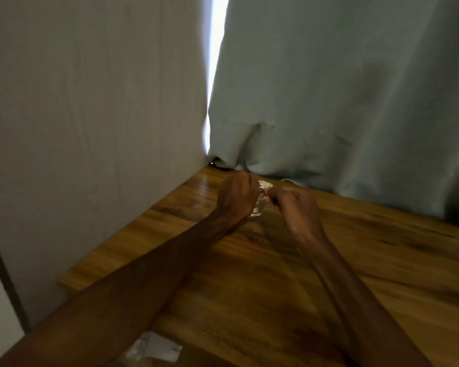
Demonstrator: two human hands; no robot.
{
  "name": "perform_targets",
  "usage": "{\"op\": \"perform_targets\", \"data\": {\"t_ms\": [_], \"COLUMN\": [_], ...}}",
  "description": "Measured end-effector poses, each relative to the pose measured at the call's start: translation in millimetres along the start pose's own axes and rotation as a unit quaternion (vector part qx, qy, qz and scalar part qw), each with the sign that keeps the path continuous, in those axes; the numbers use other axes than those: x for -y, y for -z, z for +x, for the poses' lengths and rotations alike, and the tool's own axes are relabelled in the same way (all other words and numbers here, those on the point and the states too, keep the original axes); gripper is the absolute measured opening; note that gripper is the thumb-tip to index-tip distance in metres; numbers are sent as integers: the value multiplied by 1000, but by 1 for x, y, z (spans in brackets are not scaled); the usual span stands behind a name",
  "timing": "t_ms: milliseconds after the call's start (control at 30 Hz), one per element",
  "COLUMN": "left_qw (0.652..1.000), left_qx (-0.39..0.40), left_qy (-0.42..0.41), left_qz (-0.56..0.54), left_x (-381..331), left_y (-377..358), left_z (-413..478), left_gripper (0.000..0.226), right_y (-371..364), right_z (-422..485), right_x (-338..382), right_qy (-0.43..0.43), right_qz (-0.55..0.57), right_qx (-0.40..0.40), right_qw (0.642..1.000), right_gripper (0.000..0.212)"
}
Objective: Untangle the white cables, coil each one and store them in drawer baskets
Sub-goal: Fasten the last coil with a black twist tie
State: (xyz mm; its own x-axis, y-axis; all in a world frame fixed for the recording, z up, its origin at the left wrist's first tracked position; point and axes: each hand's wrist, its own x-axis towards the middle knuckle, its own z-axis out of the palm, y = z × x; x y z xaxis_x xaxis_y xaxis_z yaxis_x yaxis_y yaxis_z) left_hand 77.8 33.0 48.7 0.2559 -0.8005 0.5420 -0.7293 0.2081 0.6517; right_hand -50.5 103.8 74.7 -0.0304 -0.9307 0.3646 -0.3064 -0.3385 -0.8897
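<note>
Close in front of the curtain (pixel 329 88) hem, a small bundle of white cable (pixel 260 207) sits between both hands above the wooden worktop (pixel 249 274). The left hand (pixel 237 197) has its fingers curled round the bundle, so only its top and lower end show past the knuckles. The right hand (pixel 297 207) pinches the bundle's near side with narrow, bent fingers. A white blurred thing (pixel 154 349) lies at the worktop edge farthest from the curtain, too unclear to identify.

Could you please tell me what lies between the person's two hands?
The head view shows a white cable bundle between the left hand and right hand, both gripping it.
</note>
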Motion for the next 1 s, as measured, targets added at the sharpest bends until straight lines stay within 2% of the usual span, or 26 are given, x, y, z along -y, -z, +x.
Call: {"op": "perform_targets", "data": {"t_ms": [67,133,233,333,400,467,633,833,1000], "left_qw": [1000,998,995,992,988,988,978,960,948], "left_qx": [-1,16,25,64,86,95,124,158,162], "left_qy": [-10,-52,-74,-111,-124,-121,-158,-202,-234], "left_qz": [-21,-24,-57,-22,-26,-33,-52,-110,-143], "left_x": [-1,3,4,-5,-7,-7,-11,-18,-25], "left_y": [2,0,-13,-14,-14,-13,-14,-12,0], "left_z": [-1,-6,-9,-16,-19,-21,-23,-27,-32], "left_gripper": [40,34,31,42,47,44,40,41,38], "right_y": [3,5,11,21,28,34,46,54,53], "right_z": [1,3,9,16,19,21,26,29,31], "right_x": [3,4,3,-3,-9,-14,-22,-29,-31], "right_qy": [24,48,-17,-71,-69,-41,-33,-44,-78], "right_qz": [-4,41,171,222,219,193,184,177,217], "right_qx": [3,-14,1,40,67,63,39,29,52], "right_qw": [1000,998,985,972,971,978,982,983,972], "right_gripper": [31,27,23,35,34,19,38,18,15]}}
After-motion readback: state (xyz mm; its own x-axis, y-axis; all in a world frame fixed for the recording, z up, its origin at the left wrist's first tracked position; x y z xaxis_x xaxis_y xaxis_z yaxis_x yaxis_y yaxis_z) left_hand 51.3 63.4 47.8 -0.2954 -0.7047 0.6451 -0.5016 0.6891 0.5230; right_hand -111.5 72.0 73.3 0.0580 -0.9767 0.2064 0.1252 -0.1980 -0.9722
